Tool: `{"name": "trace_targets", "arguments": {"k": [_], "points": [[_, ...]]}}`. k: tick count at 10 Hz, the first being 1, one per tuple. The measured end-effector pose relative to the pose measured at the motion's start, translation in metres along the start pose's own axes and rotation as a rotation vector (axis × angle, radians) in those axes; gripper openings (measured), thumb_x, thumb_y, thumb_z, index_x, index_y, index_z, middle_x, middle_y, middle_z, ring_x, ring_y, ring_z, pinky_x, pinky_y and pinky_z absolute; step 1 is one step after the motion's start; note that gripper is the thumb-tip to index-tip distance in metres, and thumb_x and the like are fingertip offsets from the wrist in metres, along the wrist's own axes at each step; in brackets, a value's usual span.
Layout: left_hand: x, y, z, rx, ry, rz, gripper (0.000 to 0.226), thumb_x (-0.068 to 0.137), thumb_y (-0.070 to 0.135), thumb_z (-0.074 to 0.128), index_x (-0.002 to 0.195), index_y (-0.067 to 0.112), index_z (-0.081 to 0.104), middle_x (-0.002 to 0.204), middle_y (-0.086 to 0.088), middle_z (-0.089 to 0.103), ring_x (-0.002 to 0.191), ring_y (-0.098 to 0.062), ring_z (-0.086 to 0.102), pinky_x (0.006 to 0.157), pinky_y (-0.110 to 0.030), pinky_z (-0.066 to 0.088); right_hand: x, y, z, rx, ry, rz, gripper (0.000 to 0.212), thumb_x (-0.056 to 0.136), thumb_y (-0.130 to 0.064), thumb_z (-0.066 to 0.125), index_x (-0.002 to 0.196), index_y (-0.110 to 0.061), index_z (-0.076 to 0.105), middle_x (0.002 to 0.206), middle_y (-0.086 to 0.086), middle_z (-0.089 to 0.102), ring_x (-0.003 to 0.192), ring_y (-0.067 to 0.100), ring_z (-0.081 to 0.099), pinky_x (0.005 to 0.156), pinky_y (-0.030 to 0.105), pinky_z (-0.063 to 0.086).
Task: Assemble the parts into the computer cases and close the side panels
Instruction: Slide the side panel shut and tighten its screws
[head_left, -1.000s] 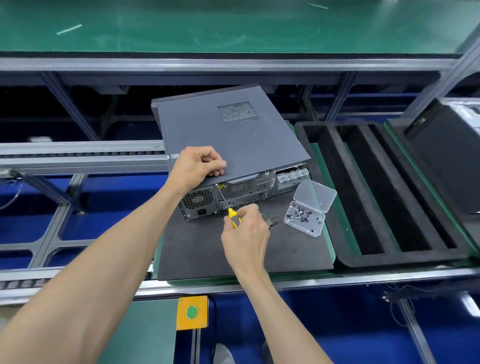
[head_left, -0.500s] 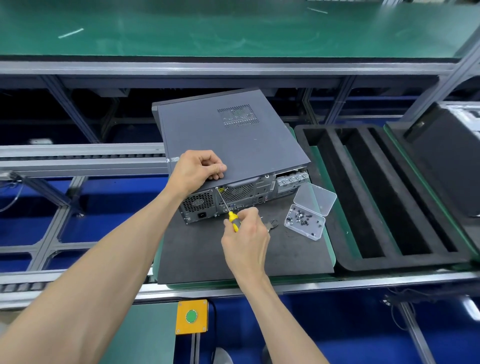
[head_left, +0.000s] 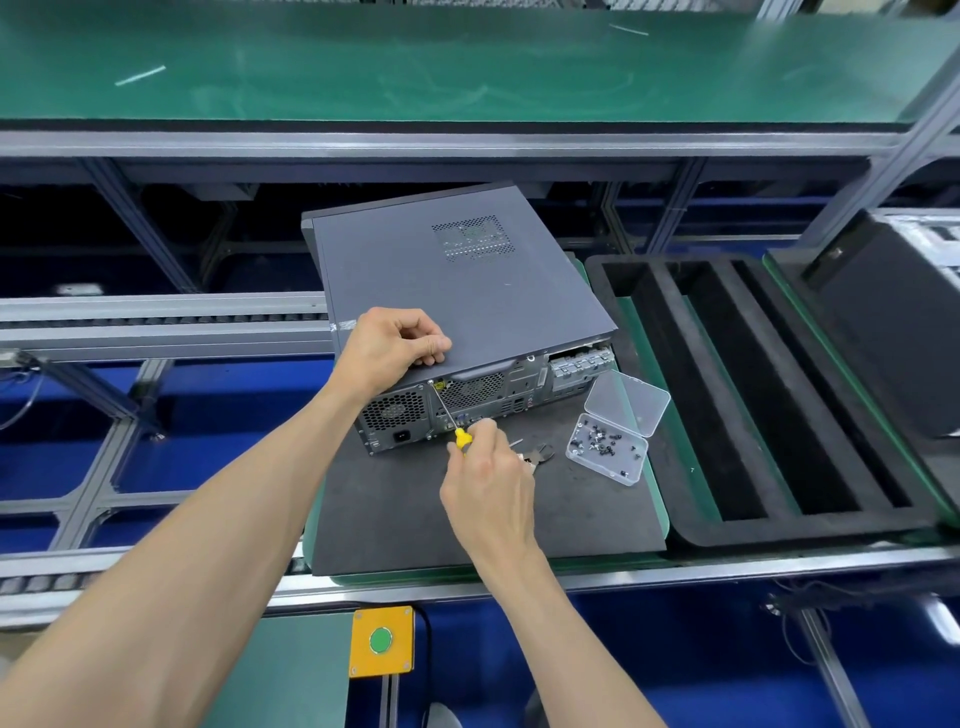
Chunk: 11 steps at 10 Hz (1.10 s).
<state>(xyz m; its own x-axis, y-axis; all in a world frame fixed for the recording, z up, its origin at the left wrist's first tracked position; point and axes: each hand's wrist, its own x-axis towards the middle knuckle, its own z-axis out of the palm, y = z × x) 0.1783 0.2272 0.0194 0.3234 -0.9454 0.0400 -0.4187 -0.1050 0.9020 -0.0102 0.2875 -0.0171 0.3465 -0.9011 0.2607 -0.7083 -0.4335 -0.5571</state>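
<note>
1. On the black foam mat (head_left: 415, 519) lies the computer case (head_left: 457, 291), side panel closed.
2. Left hand (head_left: 387, 345), fingers curled, presses the case's near edge.
3. Right hand (head_left: 488, 480) pinches a yellow-handled screwdriver (head_left: 451, 418), tip at the case's rear screw.
4. Right of the case sits an open screw box (head_left: 610, 449).

Green-topped workbench (head_left: 467, 67) across far side, edged in grey aluminium. Below it dark open framework of aluminium struts (head_left: 130, 218). Roller conveyor rail (head_left: 156, 317) at left. Blue floor (head_left: 218, 447) beneath. Yellow box with green push-button (head_left: 383, 640) on near rail.
</note>
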Motion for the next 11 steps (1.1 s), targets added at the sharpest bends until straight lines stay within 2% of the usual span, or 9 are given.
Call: {"name": "trace_targets", "arguments": {"k": [2, 3, 4, 5, 6, 7, 8, 9, 11], "points": [[0.000, 0.001, 0.001, -0.001, -0.009, -0.010, 0.007, 0.086, 0.009, 0.077, 0.080, 0.005, 0.075, 0.072, -0.010, 0.074, 0.063, -0.012, 0.064, 0.063, -0.020, 0.054, 0.015, 0.003, -0.003, 1.182, -0.217, 0.906, 0.028, 0.087, -0.018, 0.076, 0.063, -0.008, 0.066, 0.056, 0.008, 0.054, 0.041, 0.015, 0.035, 0.041, 0.025, 0.027], [-0.001, 0.002, 0.001, -0.009, -0.006, -0.014, 0.007, 0.086, 0.008, 0.077, 0.080, 0.004, 0.075, 0.072, -0.009, 0.074, 0.060, -0.009, 0.063, 0.061, -0.018, 0.052, 0.019, 0.010, -0.008, 0.822, -0.204, 0.635, 0.021, 0.087, -0.025, 0.074, 0.071, -0.013, 0.067, 0.059, 0.004, 0.062, 0.050, 0.017, 0.048, 0.053, 0.029, 0.036], [0.000, 0.001, 0.003, -0.008, -0.002, -0.024, 0.007, 0.087, 0.009, 0.077, 0.081, 0.005, 0.076, 0.071, -0.007, 0.074, 0.060, -0.007, 0.064, 0.062, -0.017, 0.053, 0.017, 0.022, -0.001, -0.039, 0.057, -0.122, 0.019, 0.088, -0.024, 0.072, 0.091, -0.009, 0.061, 0.071, 0.008, 0.064, 0.059, 0.029, 0.060, 0.052, 0.035, 0.045], [0.001, 0.000, 0.003, -0.005, -0.003, -0.025, 0.007, 0.087, 0.009, 0.077, 0.081, 0.007, 0.076, 0.071, -0.006, 0.074, 0.061, -0.008, 0.064, 0.063, -0.017, 0.053, 0.012, 0.014, 0.006, 0.183, -0.030, 0.038, 0.022, 0.092, -0.026, 0.068, 0.084, -0.006, 0.062, 0.065, 0.007, 0.062, 0.057, 0.028, 0.054, 0.051, 0.034, 0.036], [0.002, 0.000, 0.004, 0.003, 0.000, -0.028, 0.007, 0.087, 0.009, 0.076, 0.081, 0.007, 0.076, 0.071, -0.006, 0.075, 0.061, -0.008, 0.064, 0.062, -0.017, 0.053, 0.020, 0.006, -0.003, 1.199, -0.269, 0.918, 0.028, 0.092, -0.023, 0.070, 0.075, -0.002, 0.066, 0.056, 0.006, 0.055, 0.043, 0.016, 0.037, 0.040, 0.025, 0.026], [0.000, 0.002, 0.007, -0.002, 0.000, -0.035, 0.007, 0.088, 0.009, 0.076, 0.082, 0.006, 0.076, 0.072, -0.006, 0.075, 0.063, -0.009, 0.065, 0.064, -0.017, 0.054, 0.024, 0.010, -0.007, 1.142, -0.331, 0.854, 0.021, 0.089, -0.024, 0.073, 0.078, -0.006, 0.067, 0.056, 0.005, 0.060, 0.038, 0.013, 0.037, 0.039, 0.021, 0.027], [-0.001, 0.004, 0.009, 0.002, 0.002, -0.056, 0.008, 0.090, 0.010, 0.075, 0.083, 0.007, 0.075, 0.073, -0.006, 0.076, 0.064, -0.009, 0.066, 0.065, -0.016, 0.054, 0.030, 0.016, -0.015, 0.637, -0.266, 0.497, 0.016, 0.082, -0.032, 0.074, 0.090, -0.020, 0.069, 0.071, -0.001, 0.072, 0.070, 0.015, 0.064, 0.064, 0.031, 0.050], [0.003, 0.008, 0.012, -0.080, 0.029, -0.109, 0.010, 0.092, 0.008, 0.071, 0.083, 0.006, 0.074, 0.074, -0.007, 0.076, 0.065, -0.009, 0.065, 0.063, -0.016, 0.053, 0.029, 0.022, -0.021, 0.464, -0.211, 0.320, 0.008, 0.088, -0.029, 0.067, 0.093, -0.022, 0.066, 0.077, -0.003, 0.069, 0.090, 0.023, 0.059, 0.080, 0.037, 0.049], [0.009, 0.024, 0.041, -0.246, 0.012, -0.213, 0.017, 0.097, 0.017, 0.067, 0.085, 0.006, 0.071, 0.086, -0.009, 0.078, 0.076, -0.014, 0.074, 0.066, -0.019, 0.058, 0.033, 0.059, -0.045, 0.711, -0.019, 0.339, 0.009, 0.092, -0.025, 0.067, 0.085, -0.026, 0.063, 0.061, -0.001, 0.069, 0.061, 0.014, 0.064, 0.068, 0.034, 0.052]]}}
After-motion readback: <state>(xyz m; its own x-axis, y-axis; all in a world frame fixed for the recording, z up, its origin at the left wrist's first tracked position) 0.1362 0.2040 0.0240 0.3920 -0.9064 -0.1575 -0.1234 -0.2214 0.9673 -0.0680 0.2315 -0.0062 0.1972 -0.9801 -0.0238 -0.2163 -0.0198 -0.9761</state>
